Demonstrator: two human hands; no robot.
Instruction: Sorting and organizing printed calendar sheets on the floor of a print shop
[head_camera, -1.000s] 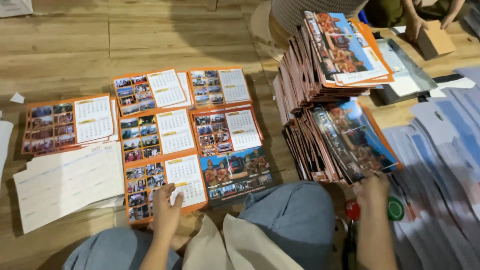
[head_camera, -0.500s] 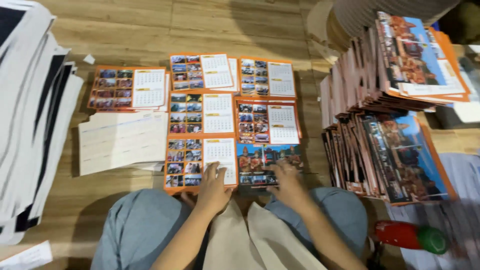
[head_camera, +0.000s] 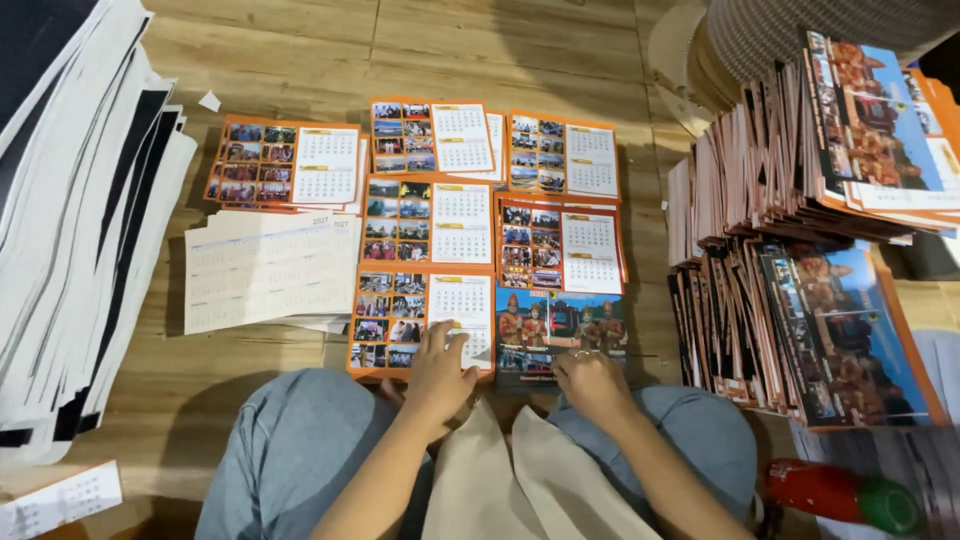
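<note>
Now hands (head_camera: 515, 375) flat on calendar sheets (head_camera: 490, 325), long axes sideways.

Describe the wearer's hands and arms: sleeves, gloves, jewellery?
Both forearms are bare, with no sleeves in view. No gloves on the left hand or the right hand. The right hand seems to wear a thin ring; no watch or bracelet is visible.

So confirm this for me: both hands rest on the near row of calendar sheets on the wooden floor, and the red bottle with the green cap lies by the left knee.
Not quite. The left hand and right hand do rest on the near calendar sheets, but the red bottle lies by the right knee, as the head view shows.
</note>
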